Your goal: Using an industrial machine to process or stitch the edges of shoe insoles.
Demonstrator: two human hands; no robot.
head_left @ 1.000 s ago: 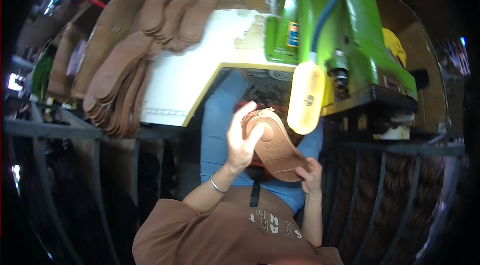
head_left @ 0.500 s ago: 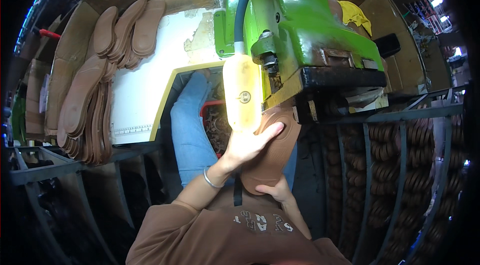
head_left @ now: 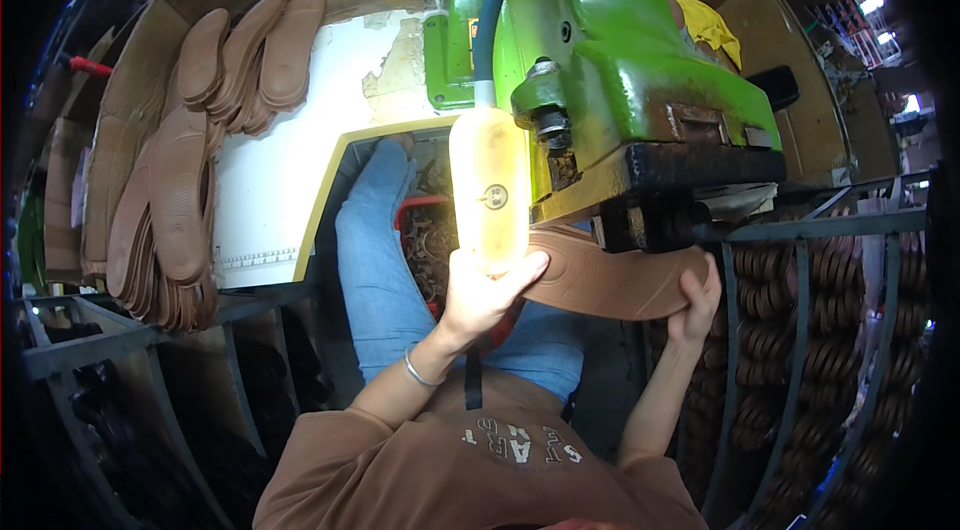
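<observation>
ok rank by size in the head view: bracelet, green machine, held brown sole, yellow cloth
1. Green machine
2. Held brown sole, partly hidden
3. Yellow cloth
4. Bracelet

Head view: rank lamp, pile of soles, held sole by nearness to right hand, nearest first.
1. Held sole: its right end is in the right hand.
2. Lamp: to the right hand's left, above the left hand in the picture.
3. Pile of soles: far left, on the white table.
</observation>
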